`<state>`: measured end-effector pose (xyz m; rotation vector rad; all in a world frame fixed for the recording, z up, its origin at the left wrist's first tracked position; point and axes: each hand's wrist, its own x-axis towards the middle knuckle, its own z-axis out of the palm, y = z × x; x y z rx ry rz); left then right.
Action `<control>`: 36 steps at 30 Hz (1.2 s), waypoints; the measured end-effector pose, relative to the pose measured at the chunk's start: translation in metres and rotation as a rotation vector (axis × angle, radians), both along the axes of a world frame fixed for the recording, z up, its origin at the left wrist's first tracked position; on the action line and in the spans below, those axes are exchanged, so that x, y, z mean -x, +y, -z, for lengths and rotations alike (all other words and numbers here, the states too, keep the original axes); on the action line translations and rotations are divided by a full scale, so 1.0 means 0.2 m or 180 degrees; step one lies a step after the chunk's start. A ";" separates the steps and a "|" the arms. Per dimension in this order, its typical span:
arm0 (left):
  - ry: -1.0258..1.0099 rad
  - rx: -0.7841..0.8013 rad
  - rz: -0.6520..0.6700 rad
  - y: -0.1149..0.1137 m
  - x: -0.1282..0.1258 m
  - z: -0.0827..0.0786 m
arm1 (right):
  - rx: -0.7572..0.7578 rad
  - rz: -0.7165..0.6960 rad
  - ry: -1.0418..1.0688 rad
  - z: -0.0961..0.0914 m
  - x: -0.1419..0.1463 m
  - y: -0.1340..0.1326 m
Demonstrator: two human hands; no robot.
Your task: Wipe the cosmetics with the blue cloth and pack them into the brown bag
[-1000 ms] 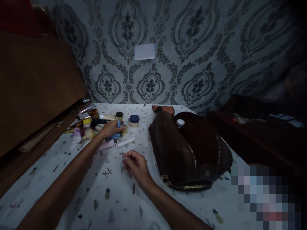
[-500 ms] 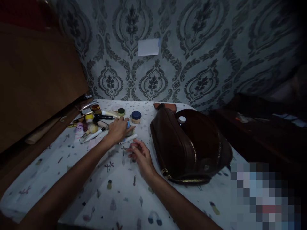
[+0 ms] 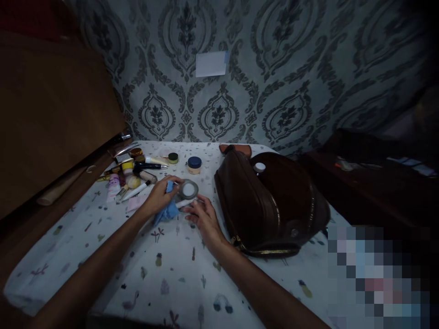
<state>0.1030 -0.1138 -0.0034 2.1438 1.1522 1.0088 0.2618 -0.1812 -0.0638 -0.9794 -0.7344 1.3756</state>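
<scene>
My left hand [image 3: 163,195] is closed on a crumpled blue cloth [image 3: 167,213], part of which pokes up between the fingers. Its fingertips are at the edge of a round grey container [image 3: 188,189] with a pale centre. Just below that container lies a slim white tube [image 3: 185,203]. My right hand [image 3: 205,218] is on the other side, fingers apart and slightly curled, close to the tube's end; whether they touch it I cannot tell. Behind the hands stands a jar with a dark blue lid [image 3: 194,165].
Several cosmetics lie in a pile to the left, among them a yellow-banded jar [image 3: 127,166] and a green-lidded jar [image 3: 173,158]. A dark brown zipped bag [image 3: 247,205] fills the right side, near a white cap [image 3: 259,168]. A wooden panel [image 3: 55,114] borders the left.
My left hand has drawn back to the left, and the blue cloth now hangs out below it. The round container, earlier mostly covered by the hand, shows. My right hand has barely shifted.
</scene>
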 end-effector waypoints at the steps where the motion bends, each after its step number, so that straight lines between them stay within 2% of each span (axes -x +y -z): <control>1: -0.0107 -0.0002 0.0021 -0.01 -0.01 0.01 | -0.0013 0.0043 -0.0215 0.00 -0.01 0.00; 3: -0.0252 -0.0023 0.0073 -0.01 -0.03 0.04 | -0.0173 0.0300 -0.0953 0.00 -0.03 0.02; 6: -0.0285 -0.0070 0.0215 -0.03 -0.05 0.07 | -0.0781 0.0861 -0.2316 -0.03 -0.05 0.06; 8: -0.0177 -0.0148 0.0179 -0.06 -0.05 0.09 | -0.1103 0.0975 -0.2912 -0.04 -0.05 0.10; 13: 0.0576 -0.0094 -0.0627 -0.13 -0.03 0.13 | -0.1074 0.0661 -0.3573 -0.04 -0.01 0.18; 15: 0.0787 -0.0026 -0.0676 -0.14 -0.02 0.13 | -0.1063 0.0620 -0.3762 -0.03 0.00 0.18; 18: 0.0962 -0.0064 -0.0523 -0.14 -0.01 0.10 | -0.1158 0.0423 -0.3840 -0.03 0.00 0.19; 22: 0.1229 0.0087 -0.0464 -0.14 0.00 0.04 | -0.1232 0.0126 -0.3385 -0.03 -0.01 0.22; 24: 0.1400 0.0178 -0.0480 -0.15 -0.01 0.02 | -0.1182 0.0348 -0.2905 -0.02 -0.02 0.25; 26: 0.1641 0.0171 -0.0404 -0.17 -0.01 0.02 | -0.1048 0.0760 -0.2361 0.01 -0.04 0.28; 28: 0.1969 0.0022 -0.0196 -0.19 -0.03 0.03 | -0.0823 0.1133 -0.1842 0.02 -0.05 0.30; 31: 0.2483 -0.0241 0.0036 -0.19 -0.05 0.04 | -0.0578 0.1396 -0.1145 0.01 -0.05 0.29; 33: 0.2731 -0.0252 -0.0069 -0.16 -0.05 0.04 | -0.0550 0.1436 -0.0696 -0.03 -0.04 0.26; 36: 0.2811 -0.0206 -0.0460 -0.09 -0.02 0.04 | -0.0572 0.1294 0.0115 -0.11 -0.02 0.20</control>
